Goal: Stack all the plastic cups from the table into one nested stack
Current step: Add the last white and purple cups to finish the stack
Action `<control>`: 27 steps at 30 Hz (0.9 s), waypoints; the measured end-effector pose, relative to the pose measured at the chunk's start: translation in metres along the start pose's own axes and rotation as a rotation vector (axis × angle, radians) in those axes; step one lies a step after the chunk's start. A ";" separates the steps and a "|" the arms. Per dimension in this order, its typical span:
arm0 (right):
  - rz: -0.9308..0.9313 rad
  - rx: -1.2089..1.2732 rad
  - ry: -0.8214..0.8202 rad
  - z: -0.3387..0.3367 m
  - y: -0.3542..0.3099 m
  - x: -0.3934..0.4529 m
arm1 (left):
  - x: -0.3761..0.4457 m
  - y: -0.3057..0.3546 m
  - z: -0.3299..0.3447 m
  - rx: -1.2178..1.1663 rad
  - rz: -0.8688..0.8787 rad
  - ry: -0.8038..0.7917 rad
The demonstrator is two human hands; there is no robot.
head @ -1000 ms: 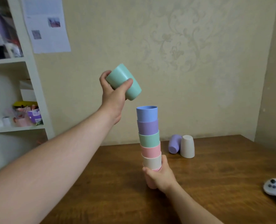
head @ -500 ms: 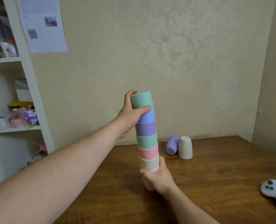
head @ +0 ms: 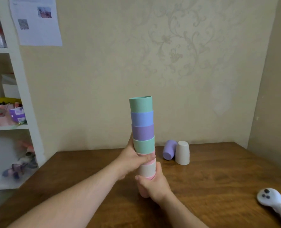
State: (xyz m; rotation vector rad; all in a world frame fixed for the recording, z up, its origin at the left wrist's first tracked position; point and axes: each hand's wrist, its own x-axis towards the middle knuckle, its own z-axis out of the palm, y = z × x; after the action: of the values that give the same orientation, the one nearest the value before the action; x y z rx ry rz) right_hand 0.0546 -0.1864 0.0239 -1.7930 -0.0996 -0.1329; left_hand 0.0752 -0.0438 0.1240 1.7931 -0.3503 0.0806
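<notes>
**Both hands on the tower of cups**

While the nested stack (head: 143, 143) stands upright near the middle of the wooden table (head: 210, 186), I hold it in two places. My right hand (head: 154, 186) is wrapped around the pink cup (head: 144, 192) at the very bottom, fingers curled tight on it, the thumb reaching up along the right side of the beige cup (head: 146, 170) just above. My left hand (head: 133, 157) comes in from the left and clamps the stack higher up, its fingers closed over a second pink cup, of which only slivers show around them, right under the lower green cup (head: 144, 146).

Above my left hand the stack goes on: purple cup (head: 142, 132), blue cup (head: 142, 118), and on top a green cup (head: 141, 104), mouth up, its rim level and free of my hands. Each cup sits inside the one below, so only a band of each colour shows.

Two cups are not in the stack. A lilac cup (head: 169, 149) lies tipped over near the back edge of the table, and a cream cup (head: 182, 153) stands upside down just beside it on the right, touching it or nearly so; I cannot tell which.

Off at the right edge of the table lies a white controller (head: 271, 201) with dark buttons, well apart from the cups. A white shelf unit (head: 23, 89) with clutter stands at the left, and a printed sheet (head: 36, 20) is stuck to the wall beside it
</notes>
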 end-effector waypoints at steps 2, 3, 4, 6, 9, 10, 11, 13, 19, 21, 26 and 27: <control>0.006 -0.004 0.008 -0.001 -0.004 -0.004 | -0.005 -0.032 0.012 -0.036 -0.088 0.020; 0.008 -0.018 0.011 0.000 -0.004 -0.005 | -0.006 -0.042 0.018 -0.068 -0.112 0.041; 0.014 -0.034 0.015 0.001 -0.005 -0.005 | -0.004 -0.051 0.021 -0.096 -0.124 0.062; 0.025 -0.079 0.026 0.001 -0.001 -0.001 | 0.000 -0.061 0.024 -0.115 -0.141 0.086; 0.016 -0.169 0.037 0.000 0.001 0.006 | 0.003 -0.074 0.026 -0.043 -0.122 0.098; 0.018 -0.209 0.039 -0.001 0.001 0.008 | 0.005 -0.075 0.027 -0.022 -0.108 0.118; 0.026 -0.234 0.035 -0.002 0.002 0.011 | 0.007 -0.076 0.029 -0.008 -0.102 0.141; 0.043 -0.308 -0.013 -0.006 0.005 0.016 | 0.013 -0.076 0.033 0.001 -0.105 0.193; 0.020 -0.922 -0.382 -0.055 -0.011 0.046 | 0.037 -0.077 0.035 0.027 -0.109 0.350; -0.027 -1.043 -0.284 -0.081 -0.024 0.063 | 0.043 -0.079 0.037 0.037 -0.094 0.379; -0.045 -1.197 0.096 -0.132 -0.044 0.116 | 0.052 -0.087 0.039 0.018 -0.082 0.395; 0.006 -1.239 0.075 -0.136 -0.043 0.125 | 0.054 -0.089 0.039 0.013 -0.080 0.395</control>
State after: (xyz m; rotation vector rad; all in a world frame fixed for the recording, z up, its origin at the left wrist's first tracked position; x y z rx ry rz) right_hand 0.1677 -0.3099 0.1134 -3.0172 0.0676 -0.2966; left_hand 0.1457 -0.0729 0.0439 1.7543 0.0044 0.3752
